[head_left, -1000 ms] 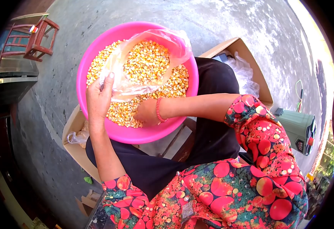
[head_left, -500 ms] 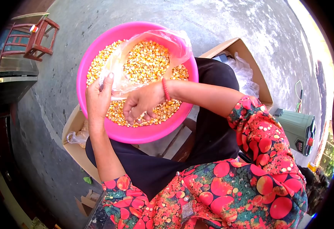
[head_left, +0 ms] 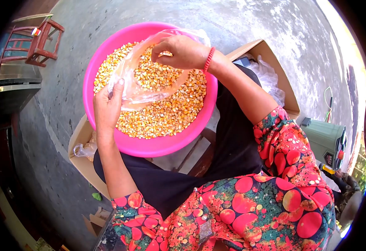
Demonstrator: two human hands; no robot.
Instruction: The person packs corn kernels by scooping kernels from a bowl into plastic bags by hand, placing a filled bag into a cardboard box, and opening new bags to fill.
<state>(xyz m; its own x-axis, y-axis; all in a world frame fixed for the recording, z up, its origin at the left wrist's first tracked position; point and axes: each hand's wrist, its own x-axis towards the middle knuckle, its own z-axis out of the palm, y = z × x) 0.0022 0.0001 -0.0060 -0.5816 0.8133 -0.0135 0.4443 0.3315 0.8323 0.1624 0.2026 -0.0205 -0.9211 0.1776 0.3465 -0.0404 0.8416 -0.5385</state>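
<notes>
A pink plastic basin full of yellow corn kernels rests at my lap. On the kernels lies a clear plastic bag with its mouth spread wide, and kernels show within its opening. My left hand pinches the near left edge of the bag, thumb on top. Over the far part of the opening hangs my right hand, fingers curled inward, a red bracelet at its wrist. Whatever lies inside those fingers is hidden.
An open cardboard box holding plastic bags stands right of the basin, beside a green bin. Another carton sits at the left. A wooden chair is at far left. Part of a person shows at the right edge.
My right hand has risen from the kernels at the near side of the basin to above the bag's opening, farther away. My left hand keeps its hold on the bag.
</notes>
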